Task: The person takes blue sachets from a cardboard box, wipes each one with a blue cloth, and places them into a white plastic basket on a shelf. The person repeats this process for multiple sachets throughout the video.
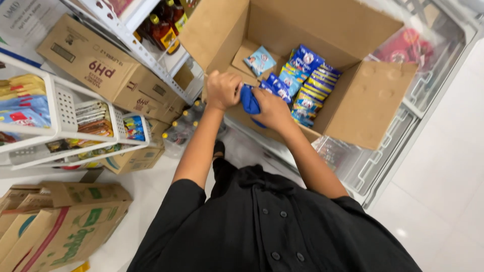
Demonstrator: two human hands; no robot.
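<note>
a blue packet (249,100) sits clamped between both hands at the near edge of an open cardboard box (373,95). the left hand (223,89) is curled into a fist against the packet's left end, and the right hand (272,110) wraps its fingers around the other end. deeper in the box, more blue snack packets (310,83) stand stacked along the right wall, with one pale packet (260,60) lying alone on the floor of the box near its far left corner. left of the box, brown bottles (164,27) stand on a white shelf (151,58), and a printed carton (96,65) lies beside it.
</note>
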